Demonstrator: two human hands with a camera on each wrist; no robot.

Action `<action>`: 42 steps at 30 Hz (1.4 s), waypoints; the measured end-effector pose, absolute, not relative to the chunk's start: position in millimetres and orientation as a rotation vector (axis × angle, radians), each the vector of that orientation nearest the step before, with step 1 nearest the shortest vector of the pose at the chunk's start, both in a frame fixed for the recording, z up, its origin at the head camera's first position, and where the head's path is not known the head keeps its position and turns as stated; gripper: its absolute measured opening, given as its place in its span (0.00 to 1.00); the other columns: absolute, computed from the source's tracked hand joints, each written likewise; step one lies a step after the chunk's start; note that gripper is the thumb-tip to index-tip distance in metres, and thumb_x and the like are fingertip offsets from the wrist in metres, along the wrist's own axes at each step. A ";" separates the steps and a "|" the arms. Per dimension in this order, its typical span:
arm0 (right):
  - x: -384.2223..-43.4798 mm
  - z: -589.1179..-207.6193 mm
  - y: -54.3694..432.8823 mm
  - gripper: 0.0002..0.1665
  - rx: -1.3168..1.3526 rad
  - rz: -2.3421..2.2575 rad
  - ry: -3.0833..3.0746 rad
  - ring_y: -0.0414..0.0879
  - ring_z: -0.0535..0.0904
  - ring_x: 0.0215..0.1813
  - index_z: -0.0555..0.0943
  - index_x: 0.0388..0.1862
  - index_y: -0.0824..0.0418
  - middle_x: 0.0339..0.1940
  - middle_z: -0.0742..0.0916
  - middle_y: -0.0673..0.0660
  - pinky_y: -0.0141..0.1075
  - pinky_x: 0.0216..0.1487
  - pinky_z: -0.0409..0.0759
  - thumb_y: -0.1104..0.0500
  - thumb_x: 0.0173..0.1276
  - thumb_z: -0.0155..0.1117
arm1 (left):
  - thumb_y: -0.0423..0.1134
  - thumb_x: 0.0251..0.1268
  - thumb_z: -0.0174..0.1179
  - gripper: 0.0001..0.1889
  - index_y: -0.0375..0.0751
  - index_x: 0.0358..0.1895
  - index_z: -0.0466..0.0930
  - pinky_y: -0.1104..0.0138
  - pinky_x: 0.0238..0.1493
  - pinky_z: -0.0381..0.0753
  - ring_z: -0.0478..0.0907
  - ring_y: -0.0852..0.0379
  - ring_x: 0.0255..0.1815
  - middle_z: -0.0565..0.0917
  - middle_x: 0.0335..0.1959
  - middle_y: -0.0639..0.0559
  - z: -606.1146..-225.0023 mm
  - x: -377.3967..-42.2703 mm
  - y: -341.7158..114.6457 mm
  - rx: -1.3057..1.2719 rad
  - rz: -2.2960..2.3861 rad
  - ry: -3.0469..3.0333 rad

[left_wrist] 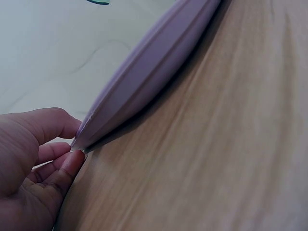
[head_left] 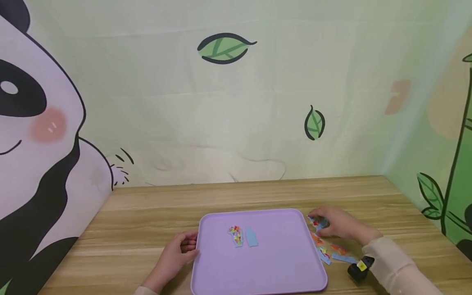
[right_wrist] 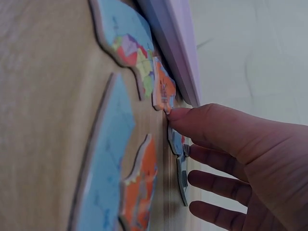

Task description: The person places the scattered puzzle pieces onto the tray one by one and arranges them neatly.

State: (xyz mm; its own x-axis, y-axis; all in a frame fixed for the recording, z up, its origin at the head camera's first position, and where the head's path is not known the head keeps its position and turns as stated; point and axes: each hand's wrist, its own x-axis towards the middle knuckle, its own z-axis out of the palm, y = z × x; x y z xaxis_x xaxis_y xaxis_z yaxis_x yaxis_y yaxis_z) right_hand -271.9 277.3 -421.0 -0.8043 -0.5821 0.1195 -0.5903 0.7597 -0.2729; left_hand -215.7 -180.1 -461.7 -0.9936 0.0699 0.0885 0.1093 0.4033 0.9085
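Observation:
A purple tray (head_left: pixel 258 268) lies on the table. My left hand (head_left: pixel 178 254) holds its left edge; in the left wrist view, thumb (left_wrist: pixel 72 163) and index finger meet the rim. Two map puzzle pieces lie on the tray: a colourful piece (head_left: pixel 237 236) and a plain blue piece (head_left: pixel 251 237). Beyond the tray's right edge my right hand (head_left: pixel 337 223) is over a blue puzzle piece (right_wrist: pixel 176 139), thumb (right_wrist: pixel 185 120) at its near end and the other fingers spread along its far side. That piece is partly hidden by the hand.
Several more puzzle pieces lie right of the tray, including an orange piece (right_wrist: pixel 163 86), another orange piece (right_wrist: pixel 139 185), a long blue piece (right_wrist: pixel 103 163) and a multicoloured piece (right_wrist: pixel 126 38). A black device (head_left: pixel 360 269) is at the right wrist. A panda-printed backdrop (head_left: pixel 155 102) stands behind the table.

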 end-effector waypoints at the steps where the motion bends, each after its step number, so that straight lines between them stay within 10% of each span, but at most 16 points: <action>1: -272.1 -421.0 277.2 0.28 0.973 0.468 -2.922 0.55 0.81 0.49 0.81 0.53 0.63 0.50 0.85 0.60 0.51 0.52 0.80 0.54 0.53 0.71 | 0.21 0.51 0.65 0.24 0.24 0.55 0.75 0.73 0.46 0.84 0.80 0.53 0.45 0.81 0.44 0.39 -462.0 -215.8 -180.2 -0.166 -1.687 -2.602; 42: -262.8 -397.1 267.1 0.31 0.798 0.559 -2.939 0.54 0.80 0.47 0.78 0.56 0.69 0.47 0.82 0.61 0.46 0.45 0.83 0.56 0.53 0.70 | 0.21 0.51 0.65 0.24 0.25 0.55 0.75 0.72 0.46 0.84 0.79 0.53 0.44 0.81 0.45 0.40 -462.1 -215.2 -179.1 -0.155 -1.695 -2.589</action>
